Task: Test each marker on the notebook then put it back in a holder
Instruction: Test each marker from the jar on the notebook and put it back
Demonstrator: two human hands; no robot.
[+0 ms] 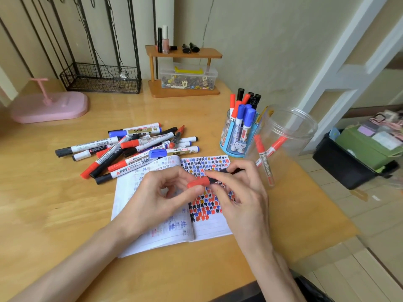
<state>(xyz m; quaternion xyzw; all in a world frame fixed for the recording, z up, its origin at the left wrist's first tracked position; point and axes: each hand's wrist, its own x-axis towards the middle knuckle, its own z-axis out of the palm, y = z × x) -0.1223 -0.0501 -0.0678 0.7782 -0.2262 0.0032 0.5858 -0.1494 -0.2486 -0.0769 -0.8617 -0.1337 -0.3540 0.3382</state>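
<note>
A red-capped marker (pixel 201 182) with a dark barrel hangs over the open notebook (pixel 209 225). My left hand (pixel 161 192) pinches its red cap. My right hand (pixel 237 188) grips the barrel, hiding most of it. The right page carries rows of red, blue and black test marks. A pile of loose markers (pixel 130 149) lies on the desk behind the notebook. To the right stand a blue holder (pixel 234 147) packed with red, blue and black markers and a clear plastic jar (pixel 281 138) with two red markers inside.
A pink tray (pixel 50 109), a black wire basket (pixel 100 80) and a wooden shelf (pixel 185 73) with a box of small parts stand along the back wall. The wooden desk's (pixel 65 203) right edge drops to a tiled floor with a black bin (pixel 346 162).
</note>
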